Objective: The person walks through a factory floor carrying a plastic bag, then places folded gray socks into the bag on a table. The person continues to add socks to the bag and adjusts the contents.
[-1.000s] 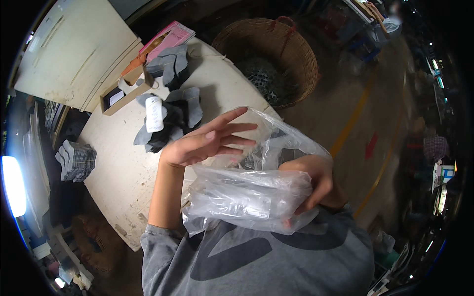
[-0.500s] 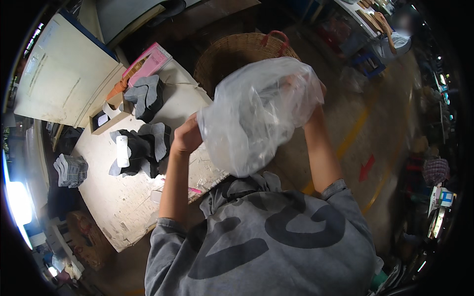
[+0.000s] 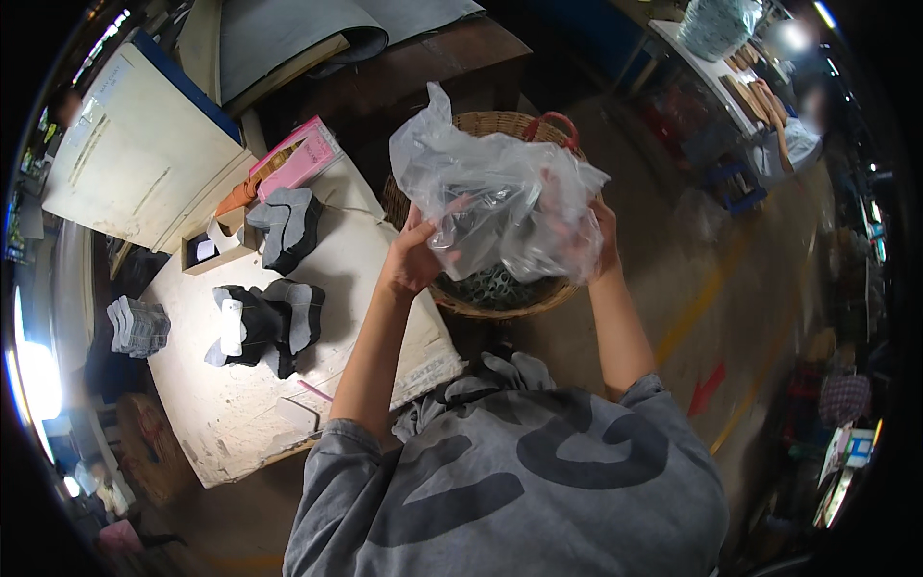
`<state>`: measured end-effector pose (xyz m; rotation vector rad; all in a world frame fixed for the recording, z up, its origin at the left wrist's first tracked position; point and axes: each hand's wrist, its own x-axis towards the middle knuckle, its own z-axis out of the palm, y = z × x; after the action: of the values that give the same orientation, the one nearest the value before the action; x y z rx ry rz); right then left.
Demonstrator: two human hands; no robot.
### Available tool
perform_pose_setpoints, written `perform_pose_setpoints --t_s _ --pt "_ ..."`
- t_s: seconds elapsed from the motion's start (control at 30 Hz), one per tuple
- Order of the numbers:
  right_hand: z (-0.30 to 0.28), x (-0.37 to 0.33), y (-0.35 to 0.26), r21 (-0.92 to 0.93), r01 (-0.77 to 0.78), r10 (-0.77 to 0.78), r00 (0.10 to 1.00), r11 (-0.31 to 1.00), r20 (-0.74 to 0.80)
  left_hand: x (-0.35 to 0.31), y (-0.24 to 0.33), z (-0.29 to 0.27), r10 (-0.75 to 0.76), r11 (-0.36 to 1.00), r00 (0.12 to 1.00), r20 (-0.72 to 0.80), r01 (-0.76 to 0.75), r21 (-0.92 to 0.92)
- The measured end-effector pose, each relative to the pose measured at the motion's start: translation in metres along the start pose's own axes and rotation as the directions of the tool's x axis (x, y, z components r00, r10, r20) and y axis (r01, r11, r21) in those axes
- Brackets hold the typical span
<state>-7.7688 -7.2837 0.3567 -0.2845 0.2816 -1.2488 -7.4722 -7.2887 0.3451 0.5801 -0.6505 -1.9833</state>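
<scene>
A clear plastic bag (image 3: 490,197) with dark grey pieces inside hangs over a round wicker basket (image 3: 452,300) on the floor. My left hand (image 3: 415,255) grips the bag's left side and my right hand (image 3: 598,236) grips its right side. The basket holds more small grey pieces (image 3: 492,285) under the bag. Both arms reach forward from my grey sweatshirt.
A worn white worktable (image 3: 240,404) lies to my left with stacks of dark grey shoe-sole parts (image 3: 269,322), a second stack (image 3: 286,223), a small cardboard box (image 3: 216,248) and a pink sheet (image 3: 303,159). A cream board (image 3: 135,154) is beyond. Another table with goods (image 3: 740,67) stands far right.
The bag went from my lap up and forward and now sits lower over the basket. My left hand, first flat and open on the bag, now grips it.
</scene>
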Motion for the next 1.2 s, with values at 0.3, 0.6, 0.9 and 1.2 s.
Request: perform_pose_setpoints --t_s 0.3,0.6,0.9,1.2 --pt "-0.087 0.054 -0.107 -0.062 -0.355 0.356 0.935 0.933 -0.002 0.092 -0.045 0.012 0.148 0.931 0.920 -0.362 -0.006 0.365" --pt "-0.079 0.077 -0.131 -0.195 -0.156 0.123 0.977 0.968 -0.174 0.102 -0.039 0.005 0.132 0.991 0.973 -0.191 -0.125 0.045" --pt "-0.118 0.114 -0.140 0.021 -0.364 0.334 0.873 0.931 0.357 0.094 -0.013 -0.005 0.187 0.981 0.975 -0.120 -0.193 -0.036" --pt "-0.061 0.092 -0.146 -0.439 0.033 0.032 0.990 0.898 0.140 0.086 -0.024 -0.009 0.216 0.959 0.931 -0.293 -0.146 0.244"
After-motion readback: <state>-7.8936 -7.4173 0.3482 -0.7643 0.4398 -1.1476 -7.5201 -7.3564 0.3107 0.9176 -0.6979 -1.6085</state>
